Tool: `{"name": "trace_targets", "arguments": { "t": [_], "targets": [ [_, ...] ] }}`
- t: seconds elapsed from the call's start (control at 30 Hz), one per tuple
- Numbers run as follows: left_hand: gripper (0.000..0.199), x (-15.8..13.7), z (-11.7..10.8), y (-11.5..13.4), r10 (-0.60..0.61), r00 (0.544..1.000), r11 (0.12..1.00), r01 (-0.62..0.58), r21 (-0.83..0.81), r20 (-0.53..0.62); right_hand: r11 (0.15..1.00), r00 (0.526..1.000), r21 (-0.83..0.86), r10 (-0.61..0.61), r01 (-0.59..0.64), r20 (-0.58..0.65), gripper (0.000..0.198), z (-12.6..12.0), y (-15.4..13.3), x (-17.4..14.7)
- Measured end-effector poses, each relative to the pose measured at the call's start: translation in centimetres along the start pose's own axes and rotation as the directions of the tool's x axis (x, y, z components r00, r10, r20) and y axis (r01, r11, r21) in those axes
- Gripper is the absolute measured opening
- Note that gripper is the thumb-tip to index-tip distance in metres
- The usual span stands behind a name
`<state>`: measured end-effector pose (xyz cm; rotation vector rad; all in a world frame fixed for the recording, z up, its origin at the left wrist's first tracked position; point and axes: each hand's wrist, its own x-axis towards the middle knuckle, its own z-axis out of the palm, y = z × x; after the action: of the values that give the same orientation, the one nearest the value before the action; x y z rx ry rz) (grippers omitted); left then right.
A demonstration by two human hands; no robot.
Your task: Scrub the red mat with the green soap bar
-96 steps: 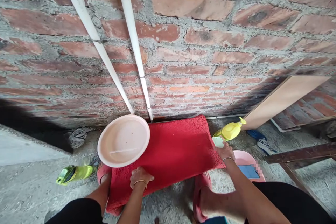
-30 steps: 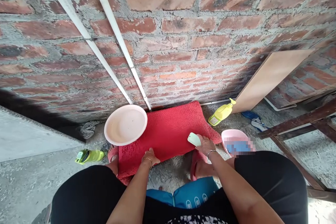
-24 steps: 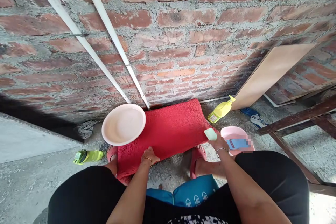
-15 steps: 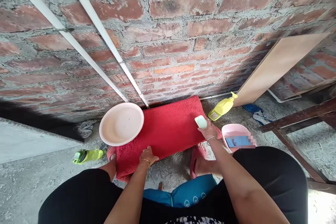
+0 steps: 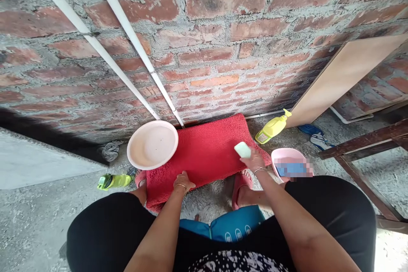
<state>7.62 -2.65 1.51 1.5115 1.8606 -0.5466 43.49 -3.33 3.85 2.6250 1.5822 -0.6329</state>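
Observation:
A red, towel-like mat [image 5: 210,144] lies across a low surface in front of my feet. My left hand [image 5: 184,179] rests on its front edge, fingers laid on the cloth and thumb apart. Near the mat's right end, my right hand [image 5: 254,160] grips a pale mint-green rounded block [image 5: 242,149] against the red surface. Whether it is a brush or a bar of soap cannot be made out, as its underside is hidden. A pale pink basin [image 5: 153,146] sits at the mat's left end, partly over it.
A yellow pump bottle [image 5: 272,128] stands right of the mat. Nearby is a pink tub [image 5: 278,156] with a blurred blue item. On the left lie a green bottle [image 5: 116,181] and a grey rag [image 5: 111,150]. White pipes [image 5: 134,40] run down the brick wall; a board [image 5: 347,76] leans right.
The view has shifted slightly. My right hand has slid the pale green block a little left and toward me over the mat. My left hand stays on the front edge.

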Motion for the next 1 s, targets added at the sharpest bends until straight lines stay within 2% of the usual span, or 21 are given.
{"name": "trace_targets", "arguments": {
  "t": [0.03, 0.1, 0.17, 0.2, 0.23, 0.27, 0.33, 0.4, 0.43, 0.47, 0.53, 0.57, 0.63, 0.73, 0.8, 0.9, 1.0],
  "targets": [
    [0.072, 0.0, 0.0, 0.0, -0.005, 1.000, 1.000, 0.004, -0.012, -0.002, 0.993, 0.993, -0.014, -0.117, 0.117, 0.033, 0.082, 1.0, -1.7, -1.2],
    [0.071, -0.2, 0.1, -0.1, -0.011, 1.000, 0.999, 0.011, -0.033, -0.003, 0.949, 0.942, -0.055, -0.300, 0.311, 0.148, 0.083, 2.8, -4.7, -3.5],
    [0.065, -0.5, 0.0, -0.3, -0.014, 1.000, 0.999, 0.014, -0.049, -0.006, 0.887, 0.874, -0.105, -0.413, 0.450, 0.255, 0.080, 3.6, -5.9, -5.2],
    [0.060, -0.6, -0.1, -0.5, -0.010, 1.000, 0.998, 0.010, -0.058, -0.006, 0.868, 0.859, -0.135, -0.428, 0.477, 0.282, 0.077, 3.4, -5.7, -5.6],
    [0.056, -0.6, -0.2, -0.7, -0.003, 1.000, 0.998, 0.003, -0.066, -0.005, 0.869, 0.866, -0.168, -0.409, 0.466, 0.288, 0.073, 2.9, -5.0, -5.7],
    [0.051, -0.7, -0.4, -0.9, 0.005, 1.000, 0.997, -0.006, -0.075, -0.004, 0.887, 0.893, -0.201, -0.355, 0.415, 0.278, 0.069, 2.0, -3.9, -5.5],
    [0.043, -0.7, -0.6, -1.3, 0.026, 1.000, 0.995, -0.026, -0.095, -0.002, 0.944, 0.960, -0.256, -0.150, 0.211, 0.236, 0.060, -0.3, -1.4, -4.5],
    [0.036, -0.6, -0.7, -1.6, 0.037, 0.999, 0.993, -0.038, -0.116, -0.008, 0.961, 0.981, -0.278, 0.053, 0.001, 0.189, 0.057, -2.5, 0.3, -3.5],
    [0.033, -0.5, -0.8, -1.8, 0.037, 0.999, 0.991, -0.039, -0.126, -0.014, 0.960, 0.982, -0.278, 0.080, -0.029, 0.171, 0.058, -3.3, 0.5, -3.1],
    [0.032, -0.4, -0.8, -1.9, 0.034, 0.999, 0.990, -0.037, -0.137, -0.021, 0.961, 0.986, -0.276, 0.048, -0.002, 0.160, 0.062, -3.8, 0.1, -3.0],
    [0.030, -0.1, -0.9, -2.3, 0.023, 0.999, 0.986, -0.029, -0.162, -0.037, 0.950, 0.979, -0.266, -0.119, 0.161, 0.166, 0.069, -3.6, -2.1, -3.5],
    [0.030, 0.0, -0.9, -2.5, 0.016, 0.999, 0.984, -0.024, -0.175, -0.046, 0.928, 0.958, -0.262, -0.220, 0.264, 0.186, 0.070, -3.1, -3.8, -4.2],
    [0.030, 0.1, -1.2, -3.1, 0.002, 0.998, 0.980, -0.015, -0.200, -0.068, 0.852, 0.881, -0.251, -0.399, 0.458, 0.255, 0.070, -1.1, -7.9, -5.8],
    [0.028, 0.1, -1.7, -4.1, -0.019, 0.995, 0.973, -0.005, -0.231, -0.100, 0.684, 0.705, -0.213, -0.602, 0.698, 0.377, 0.067, 2.3, -13.8, -8.5],
    [0.027, 0.0, -1.9, -4.6, -0.025, 0.992, 0.968, -0.006, -0.251, -0.120, 0.591, 0.608, -0.195, -0.661, 0.783, 0.440, 0.069, 4.1, -16.6, -9.7],
    [0.026, -0.1, -2.1, -4.8, -0.027, 0.990, 0.961, -0.012, -0.277, -0.138, 0.503, 0.525, -0.199, -0.674, 0.841, 0.519, 0.071, 5.5, -18.3, -10.1],
    [0.024, 0.2, -1.9, -4.5, -0.018, 0.991, 0.957, -0.021, -0.288, -0.132, 0.447, 0.492, -0.228, -0.665, 0.865, 0.562, 0.068, 5.2, -16.4, -8.7]
  ]
}}
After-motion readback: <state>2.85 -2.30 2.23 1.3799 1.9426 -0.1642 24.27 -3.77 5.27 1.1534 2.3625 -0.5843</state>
